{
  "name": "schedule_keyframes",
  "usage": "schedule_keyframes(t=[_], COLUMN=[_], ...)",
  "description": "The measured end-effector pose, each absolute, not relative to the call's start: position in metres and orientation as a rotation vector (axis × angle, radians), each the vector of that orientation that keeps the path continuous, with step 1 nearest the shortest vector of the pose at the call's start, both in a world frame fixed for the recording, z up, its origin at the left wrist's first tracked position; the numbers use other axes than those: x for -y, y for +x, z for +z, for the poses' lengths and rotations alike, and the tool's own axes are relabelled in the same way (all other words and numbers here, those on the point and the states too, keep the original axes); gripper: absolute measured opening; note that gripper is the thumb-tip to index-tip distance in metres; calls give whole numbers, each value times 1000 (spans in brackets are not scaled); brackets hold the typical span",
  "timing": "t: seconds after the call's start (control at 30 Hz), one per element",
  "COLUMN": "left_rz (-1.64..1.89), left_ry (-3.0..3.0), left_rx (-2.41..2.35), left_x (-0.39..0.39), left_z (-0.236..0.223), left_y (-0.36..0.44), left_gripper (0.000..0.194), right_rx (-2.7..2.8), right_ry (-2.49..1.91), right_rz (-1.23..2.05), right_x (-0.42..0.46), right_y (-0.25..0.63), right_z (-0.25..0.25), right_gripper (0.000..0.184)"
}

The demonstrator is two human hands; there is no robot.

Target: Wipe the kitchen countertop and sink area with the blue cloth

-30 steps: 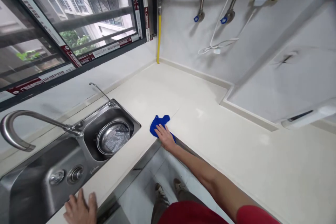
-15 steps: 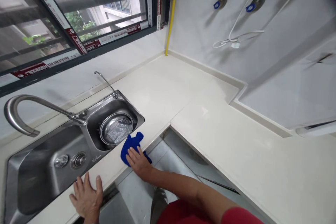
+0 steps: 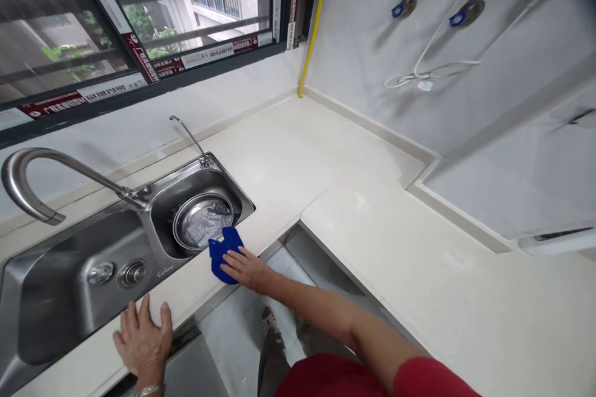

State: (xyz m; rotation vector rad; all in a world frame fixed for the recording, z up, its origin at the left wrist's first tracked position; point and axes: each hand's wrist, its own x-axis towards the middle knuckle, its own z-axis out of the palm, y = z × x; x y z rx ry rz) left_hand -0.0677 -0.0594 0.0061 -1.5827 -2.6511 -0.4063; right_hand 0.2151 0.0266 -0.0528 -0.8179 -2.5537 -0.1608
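Note:
My right hand (image 3: 246,268) lies on a blue cloth (image 3: 225,260), fingers stretched flat over it and pressing it to the front strip of the white countertop (image 3: 274,223). Part of the cloth reaches the sink's edge, and the palm hides some of it. Further left, my left hand (image 3: 143,334) rests with fingers spread on the counter's front edge, holding nothing. Just behind both hands is the steel double sink (image 3: 153,229). A round steel colander (image 3: 203,221) with clear crumpled plastic in it sits in the right bowl.
A curved faucet (image 3: 69,173) arches over the left bowl, and a thin spout (image 3: 186,133) stands behind the right one. The counter turns a corner to the right above an open cabinet (image 3: 335,260). A yellow pipe (image 3: 311,43) and a white cable (image 3: 423,71) run along the walls.
My right hand and the blue cloth have slid slightly left along the counter's front strip, and the cloth's shape has shifted. The view has moved slightly; my left hand stays on the edge.

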Motion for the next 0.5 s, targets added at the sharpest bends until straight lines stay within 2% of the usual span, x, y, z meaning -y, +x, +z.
schedule_keyframes(t=[0.37,0.5], left_rz=[-423,-424], left_ry=[-1596,-1600], left_rx=[2596,2625], left_x=[59,58], left_z=[6,6], left_y=[-65,-65], left_gripper=[83,86], right_rx=[2639,2609], right_ry=[-1178,-1451], right_rz=[-143,-78], right_x=[-70,-83], right_y=[335,372], right_z=[-37,-31], right_gripper=[56,65])
